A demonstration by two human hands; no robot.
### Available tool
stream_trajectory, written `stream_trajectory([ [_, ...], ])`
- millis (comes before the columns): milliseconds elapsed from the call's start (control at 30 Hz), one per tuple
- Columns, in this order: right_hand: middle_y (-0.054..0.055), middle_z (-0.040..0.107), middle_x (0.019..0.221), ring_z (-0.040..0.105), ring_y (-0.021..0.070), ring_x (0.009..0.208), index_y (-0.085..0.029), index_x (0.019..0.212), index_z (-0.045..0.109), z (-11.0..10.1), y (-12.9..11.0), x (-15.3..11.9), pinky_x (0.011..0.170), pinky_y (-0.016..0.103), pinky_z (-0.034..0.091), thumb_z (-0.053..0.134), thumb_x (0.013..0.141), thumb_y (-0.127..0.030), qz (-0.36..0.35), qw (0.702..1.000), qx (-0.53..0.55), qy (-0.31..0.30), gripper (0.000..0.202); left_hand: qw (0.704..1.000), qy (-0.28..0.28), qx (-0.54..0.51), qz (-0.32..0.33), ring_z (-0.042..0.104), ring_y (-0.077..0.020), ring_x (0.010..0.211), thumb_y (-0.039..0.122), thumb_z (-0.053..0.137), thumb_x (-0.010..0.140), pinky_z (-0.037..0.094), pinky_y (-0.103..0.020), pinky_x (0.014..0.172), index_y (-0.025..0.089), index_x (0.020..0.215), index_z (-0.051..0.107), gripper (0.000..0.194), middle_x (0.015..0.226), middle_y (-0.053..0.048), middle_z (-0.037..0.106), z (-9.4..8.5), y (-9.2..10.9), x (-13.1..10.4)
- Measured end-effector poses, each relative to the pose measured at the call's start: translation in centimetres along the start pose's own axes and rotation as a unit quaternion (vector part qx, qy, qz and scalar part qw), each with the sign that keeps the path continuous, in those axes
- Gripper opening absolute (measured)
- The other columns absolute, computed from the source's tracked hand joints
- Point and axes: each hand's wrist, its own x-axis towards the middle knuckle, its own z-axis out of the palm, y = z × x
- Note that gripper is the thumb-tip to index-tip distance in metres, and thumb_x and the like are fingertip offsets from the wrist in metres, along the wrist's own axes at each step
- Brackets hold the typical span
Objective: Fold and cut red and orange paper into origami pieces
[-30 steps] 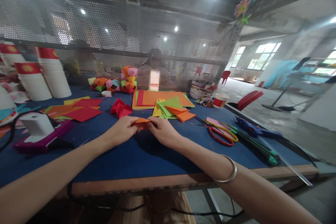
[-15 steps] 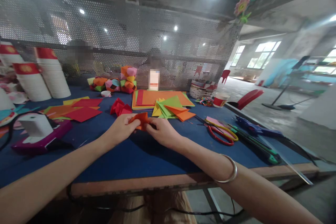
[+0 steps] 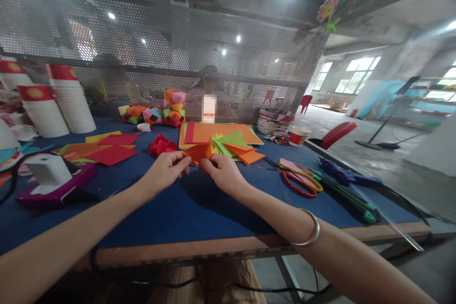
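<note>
Orange folded paper (image 3: 198, 152) sits pinched between both hands, lifted just above the blue table (image 3: 185, 209) near its middle. Left hand (image 3: 164, 171) closes its fingertips on the paper's left edge; right hand (image 3: 223, 172) grips the right edge the same way, a silver bangle (image 3: 309, 230) on that wrist. Just behind lies a fan of green and orange sheets (image 3: 231, 145), with crumpled red paper (image 3: 161, 145) to the left. Scissors (image 3: 301, 183) lie well to the right, apart from both hands.
</note>
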Motion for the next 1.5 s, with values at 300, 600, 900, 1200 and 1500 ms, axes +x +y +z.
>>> stream_trajectory([
  [300, -0.004, 0.050, 0.057, 0.044, 0.0118, 0.057, -0.020, 0.059, 0.050, -0.1, 0.3, 0.2, 0.057, 0.027, 0.029, 0.056, 0.094, -0.023, -0.022, 1.000, -0.002, -0.002, 0.036, 1.000, 0.013, -0.002, -0.010, 0.046, -0.0112, 0.049, 0.065, 0.060, 0.071, 0.033, -0.022, 0.042, 0.021, 0.064, 0.061, 0.045, 0.059, -0.001, 0.060, -0.4, -0.2, 0.2],
  [600, -0.004, 0.045, 0.056, 0.040, 0.0120, 0.056, -0.021, 0.058, 0.046, -0.1, 0.1, 0.1, 0.058, 0.028, 0.027, 0.053, 0.095, -0.021, -0.028, 1.000, -0.004, -0.009, 0.037, 0.997, 0.024, -0.049, -0.051, 0.046, -0.0101, 0.049, 0.059, 0.063, 0.063, 0.032, -0.022, 0.043, 0.020, 0.067, 0.064, 0.039, 0.060, 0.001, 0.059, -0.4, 0.9, 0.1],
  [900, -0.005, 0.045, 0.056, 0.042, 0.0128, 0.058, -0.020, 0.063, 0.053, -0.2, -0.3, -0.1, 0.059, 0.027, 0.029, 0.054, 0.095, -0.021, -0.003, 0.999, 0.004, -0.036, 0.032, 0.995, 0.015, -0.065, -0.068, 0.045, -0.0104, 0.048, 0.056, 0.063, 0.065, 0.032, -0.023, 0.047, 0.018, 0.063, 0.069, 0.039, 0.051, 0.000, 0.055, -0.9, 0.8, 0.2],
  [1200, -0.004, 0.048, 0.057, 0.042, 0.0129, 0.057, -0.021, 0.062, 0.051, -0.4, 0.5, 0.0, 0.059, 0.028, 0.032, 0.054, 0.095, -0.027, 0.024, 0.999, 0.010, -0.024, 0.034, 0.997, 0.003, -0.060, -0.046, 0.042, -0.0093, 0.046, 0.054, 0.072, 0.066, 0.030, -0.023, 0.044, 0.021, 0.066, 0.065, 0.034, 0.055, 0.003, 0.056, -0.9, 0.4, 0.1],
  [1500, -0.005, 0.043, 0.056, 0.039, 0.0120, 0.056, -0.021, 0.061, 0.050, -0.4, 0.2, -0.1, 0.056, 0.027, 0.028, 0.054, 0.094, -0.026, 0.011, 1.000, 0.007, -0.028, 0.034, 0.997, 0.022, -0.051, -0.051, 0.042, -0.0094, 0.047, 0.050, 0.067, 0.069, 0.031, -0.022, 0.045, 0.019, 0.065, 0.068, 0.031, 0.055, 0.002, 0.056, -0.9, 0.6, 0.2],
])
